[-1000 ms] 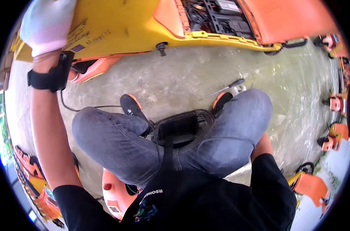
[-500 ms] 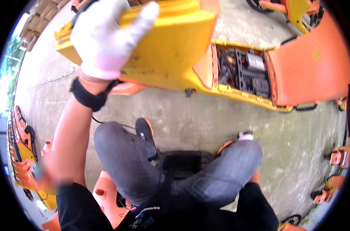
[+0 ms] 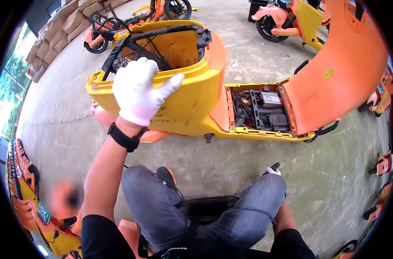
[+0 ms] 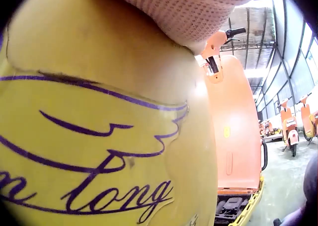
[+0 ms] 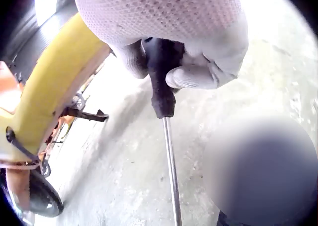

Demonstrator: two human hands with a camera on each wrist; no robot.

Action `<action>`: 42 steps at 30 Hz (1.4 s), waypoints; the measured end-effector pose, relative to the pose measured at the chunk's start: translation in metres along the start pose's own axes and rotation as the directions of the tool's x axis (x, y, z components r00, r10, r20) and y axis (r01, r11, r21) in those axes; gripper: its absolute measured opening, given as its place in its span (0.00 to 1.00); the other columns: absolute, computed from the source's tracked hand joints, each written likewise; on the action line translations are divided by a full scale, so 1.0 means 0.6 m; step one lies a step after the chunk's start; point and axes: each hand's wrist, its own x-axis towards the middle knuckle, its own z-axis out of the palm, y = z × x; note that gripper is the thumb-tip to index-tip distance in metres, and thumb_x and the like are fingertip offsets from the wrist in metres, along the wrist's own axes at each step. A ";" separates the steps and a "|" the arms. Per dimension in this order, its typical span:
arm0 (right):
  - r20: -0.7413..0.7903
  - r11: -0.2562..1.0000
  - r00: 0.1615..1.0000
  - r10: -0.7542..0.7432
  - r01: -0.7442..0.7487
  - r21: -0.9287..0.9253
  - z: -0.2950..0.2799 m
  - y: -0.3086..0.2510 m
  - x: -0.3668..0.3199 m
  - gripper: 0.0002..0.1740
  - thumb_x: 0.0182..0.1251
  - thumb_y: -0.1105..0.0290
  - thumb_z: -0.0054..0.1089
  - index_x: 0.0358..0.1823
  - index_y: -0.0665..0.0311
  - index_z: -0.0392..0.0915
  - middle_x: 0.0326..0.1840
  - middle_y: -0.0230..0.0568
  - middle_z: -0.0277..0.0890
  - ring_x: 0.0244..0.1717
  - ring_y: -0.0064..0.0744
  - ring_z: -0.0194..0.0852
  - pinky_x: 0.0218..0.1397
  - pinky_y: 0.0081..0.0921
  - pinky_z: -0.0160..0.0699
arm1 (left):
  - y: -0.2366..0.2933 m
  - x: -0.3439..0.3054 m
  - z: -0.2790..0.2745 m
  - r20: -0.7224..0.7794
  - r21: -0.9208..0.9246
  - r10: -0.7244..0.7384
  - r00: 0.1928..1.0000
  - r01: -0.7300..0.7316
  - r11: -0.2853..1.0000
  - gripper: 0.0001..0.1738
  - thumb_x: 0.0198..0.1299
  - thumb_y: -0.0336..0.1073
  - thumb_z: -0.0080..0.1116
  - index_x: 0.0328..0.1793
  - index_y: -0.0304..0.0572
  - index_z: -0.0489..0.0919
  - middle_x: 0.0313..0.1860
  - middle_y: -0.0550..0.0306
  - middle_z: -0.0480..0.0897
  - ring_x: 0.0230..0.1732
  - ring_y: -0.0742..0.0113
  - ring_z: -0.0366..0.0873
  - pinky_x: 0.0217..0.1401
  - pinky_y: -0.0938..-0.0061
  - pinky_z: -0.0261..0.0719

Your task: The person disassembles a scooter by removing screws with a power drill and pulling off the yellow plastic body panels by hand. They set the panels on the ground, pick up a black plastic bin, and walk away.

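Observation:
My gloved left hand (image 3: 138, 88) rests at the near rim of the scooter's yellow rear body (image 3: 192, 99), fingers bent over the edge and thumb spread to the right. In the left wrist view, purple lettering (image 4: 119, 201) marks the yellow panel just below the glove. Beyond my right knee, my gloved right hand (image 5: 169, 17) grips a screwdriver (image 5: 163, 82) by its black handle, the metal shaft pointing down over the concrete. The scooter's floor bay (image 3: 261, 108) is uncovered, with wiring and dark modules inside. Its seat area (image 3: 175, 49) is an open tub.
An orange front panel (image 3: 334, 73) rises right of the bay. A kickstand part (image 3: 208, 138) juts below the body. Other scooters (image 3: 287, 21) stand behind and along both sides. Brown sacks or boxes (image 3: 60, 28) are piled at the back left. A dark case (image 3: 209, 207) lies between my legs.
The head view has tilted up, bringing the tub and back scooters into sight. My left hand has shifted right along the yellow body. The screwdriver, on the floor earlier, is now in my right hand.

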 end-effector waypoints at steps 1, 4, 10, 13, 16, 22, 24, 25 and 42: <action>0.019 0.999 0.999 -0.035 0.035 0.003 0.017 -0.062 -0.046 0.13 0.57 0.64 0.70 0.34 0.64 0.76 0.25 0.32 0.76 0.27 0.26 0.75 0.33 0.30 0.76 | 0.000 0.000 -0.002 0.020 0.019 -0.005 1.000 0.005 1.000 0.26 0.50 0.52 0.71 0.22 0.41 0.70 0.21 0.52 0.69 0.25 0.53 0.71 0.30 0.62 0.67; 0.010 0.985 0.986 -0.169 0.169 0.025 0.031 -0.102 -0.060 0.12 0.56 0.66 0.71 0.30 0.64 0.76 0.25 0.33 0.77 0.26 0.23 0.74 0.30 0.25 0.74 | 0.000 0.005 -0.004 0.020 0.039 -0.005 1.000 0.004 0.999 0.26 0.49 0.54 0.71 0.21 0.42 0.71 0.21 0.54 0.70 0.25 0.54 0.71 0.29 0.62 0.68; 0.193 0.996 0.978 0.079 -0.087 0.036 0.053 -0.069 -0.076 0.08 0.60 0.67 0.65 0.32 0.62 0.78 0.28 0.36 0.80 0.26 0.29 0.78 0.31 0.30 0.78 | 0.000 0.003 -0.006 0.007 0.019 -0.014 1.000 0.014 1.000 0.25 0.51 0.54 0.70 0.21 0.44 0.71 0.21 0.55 0.71 0.25 0.55 0.71 0.29 0.62 0.68; 0.196 0.994 0.975 0.107 -0.108 -0.006 0.049 -0.038 -0.070 0.08 0.61 0.66 0.64 0.32 0.63 0.78 0.27 0.37 0.80 0.26 0.30 0.79 0.30 0.30 0.77 | -0.005 0.001 -0.002 0.015 0.043 -0.005 1.000 0.005 0.999 0.25 0.52 0.55 0.69 0.22 0.45 0.72 0.21 0.55 0.72 0.25 0.54 0.73 0.29 0.62 0.69; 0.184 0.993 0.977 0.106 -0.094 -0.073 0.044 -0.024 -0.064 0.08 0.62 0.65 0.63 0.31 0.63 0.78 0.27 0.38 0.80 0.25 0.30 0.79 0.29 0.31 0.77 | -0.013 -0.001 0.001 0.000 0.044 0.040 0.999 -0.040 0.998 0.26 0.56 0.59 0.61 0.22 0.46 0.72 0.22 0.55 0.72 0.27 0.54 0.75 0.30 0.60 0.69; 0.158 0.982 0.983 0.096 -0.068 -0.174 0.028 -0.007 -0.061 0.10 0.64 0.64 0.60 0.31 0.63 0.78 0.25 0.39 0.80 0.24 0.31 0.79 0.28 0.31 0.77 | -0.028 -0.005 -0.021 0.108 -0.053 0.109 0.988 -0.104 0.993 0.20 0.55 0.53 0.65 0.33 0.42 0.78 0.30 0.52 0.77 0.34 0.49 0.78 0.37 0.60 0.75; 0.156 0.979 0.984 0.088 -0.056 -0.198 0.026 -0.005 -0.063 0.10 0.65 0.64 0.59 0.31 0.63 0.78 0.25 0.40 0.80 0.24 0.32 0.79 0.27 0.31 0.77 | -0.033 -0.004 -0.033 0.213 -0.071 0.081 0.974 -0.068 0.995 0.20 0.54 0.52 0.66 0.38 0.41 0.80 0.33 0.51 0.79 0.39 0.49 0.80 0.42 0.59 0.77; 0.154 0.976 0.985 0.082 -0.048 -0.211 0.027 -0.005 -0.062 0.10 0.65 0.64 0.58 0.31 0.63 0.78 0.25 0.40 0.80 0.23 0.32 0.79 0.27 0.31 0.77 | -0.038 -0.001 -0.038 0.253 -0.076 0.089 0.963 -0.072 0.995 0.20 0.55 0.51 0.66 0.40 0.41 0.80 0.34 0.51 0.80 0.40 0.49 0.80 0.43 0.59 0.77; 0.232 0.412 0.423 -0.876 0.906 -0.094 0.140 -0.687 -0.364 0.08 0.71 0.69 0.56 0.41 0.68 0.78 0.29 0.34 0.79 0.28 0.17 0.74 0.32 0.20 0.74 | -0.275 -0.161 -0.105 0.013 -0.333 -0.671 0.741 0.636 0.696 0.20 0.68 0.40 0.56 0.61 0.33 0.76 0.48 0.53 0.83 0.48 0.70 0.78 0.56 0.73 0.77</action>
